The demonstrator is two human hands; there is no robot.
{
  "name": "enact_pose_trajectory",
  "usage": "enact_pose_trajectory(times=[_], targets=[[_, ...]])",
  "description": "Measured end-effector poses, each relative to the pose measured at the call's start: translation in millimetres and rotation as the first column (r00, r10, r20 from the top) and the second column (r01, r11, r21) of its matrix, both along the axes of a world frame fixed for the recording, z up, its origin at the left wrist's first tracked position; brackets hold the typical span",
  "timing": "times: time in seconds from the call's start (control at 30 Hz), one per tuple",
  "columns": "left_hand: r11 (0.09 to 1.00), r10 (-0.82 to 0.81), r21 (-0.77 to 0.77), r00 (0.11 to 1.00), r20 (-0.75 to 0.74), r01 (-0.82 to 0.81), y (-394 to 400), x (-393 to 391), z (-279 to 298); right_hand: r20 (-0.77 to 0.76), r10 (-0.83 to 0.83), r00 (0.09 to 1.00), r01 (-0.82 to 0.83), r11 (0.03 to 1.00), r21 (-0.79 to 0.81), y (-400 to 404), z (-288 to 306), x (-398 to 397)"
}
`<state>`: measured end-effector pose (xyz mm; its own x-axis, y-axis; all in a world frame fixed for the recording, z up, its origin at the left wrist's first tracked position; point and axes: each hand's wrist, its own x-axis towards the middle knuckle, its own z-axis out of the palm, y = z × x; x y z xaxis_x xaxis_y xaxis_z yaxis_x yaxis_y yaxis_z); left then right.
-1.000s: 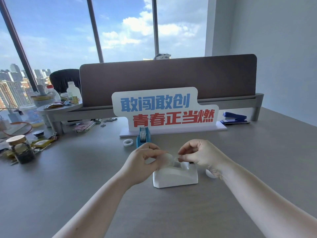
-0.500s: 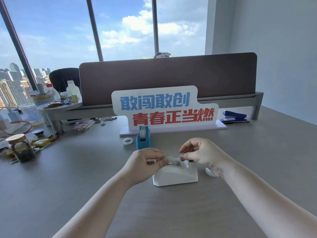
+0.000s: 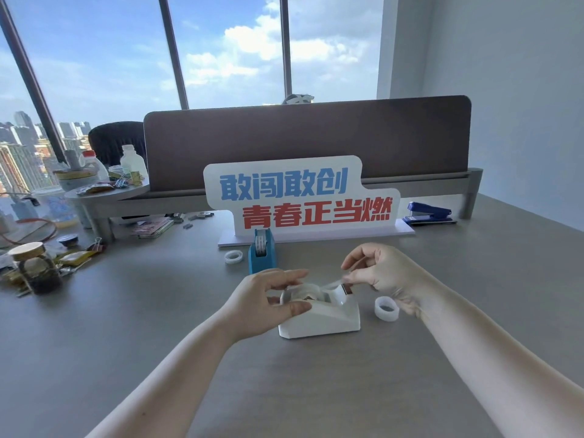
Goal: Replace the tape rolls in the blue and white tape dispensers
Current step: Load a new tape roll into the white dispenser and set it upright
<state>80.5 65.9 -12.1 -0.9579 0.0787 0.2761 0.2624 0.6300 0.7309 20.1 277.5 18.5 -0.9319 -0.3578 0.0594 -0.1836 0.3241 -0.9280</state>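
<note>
The white tape dispenser (image 3: 325, 320) sits on the grey desk in front of me, with a clear tape roll (image 3: 305, 291) seated in its cradle. My left hand (image 3: 262, 303) grips the dispenser's left end beside the roll. My right hand (image 3: 379, 273) pinches the free tape end (image 3: 335, 282) and holds it stretched over the cutter. Behind stands the blue tape dispenser (image 3: 261, 255), loaded with a white roll. A bare tape ring (image 3: 386, 308) lies right of the white dispenser. Another small ring (image 3: 233, 257) lies left of the blue one.
A white sign (image 3: 300, 197) with blue and red characters stands behind the dispensers, before a brown partition (image 3: 306, 137). A blue stapler (image 3: 428, 213) rests at the back right. Jars, bottles, clips and clutter (image 3: 38, 270) crowd the left side.
The roll has gone down from between my fingers into the white dispenser. My right hand has moved right and up, drawing the tape end out over the cutter.
</note>
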Motion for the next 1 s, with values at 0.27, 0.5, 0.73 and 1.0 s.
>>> enact_pose_trajectory(times=[0.27,0.5,0.73,1.0], targets=[[1.0,0.012,0.01,1.0,0.011,-0.012,-1,0,-1,-0.003,-0.022,1.0,0.023,0.997,0.076,19,4,-8],[0.999,0.027,-0.03,1.0,0.015,-0.026,-1,-1,0,0.013,-0.061,0.998,0.057,0.984,0.171,30,-4,-17],[0.999,0.025,-0.048,1.0,0.005,-0.025,-1,-1,0,-0.03,-0.044,0.999,0.05,0.972,0.23,23,-17,-19],[0.996,0.024,-0.08,1.0,0.002,-0.024,0,-1,1,-0.046,0.012,0.999,0.0,0.971,0.24,10,-27,-17]])
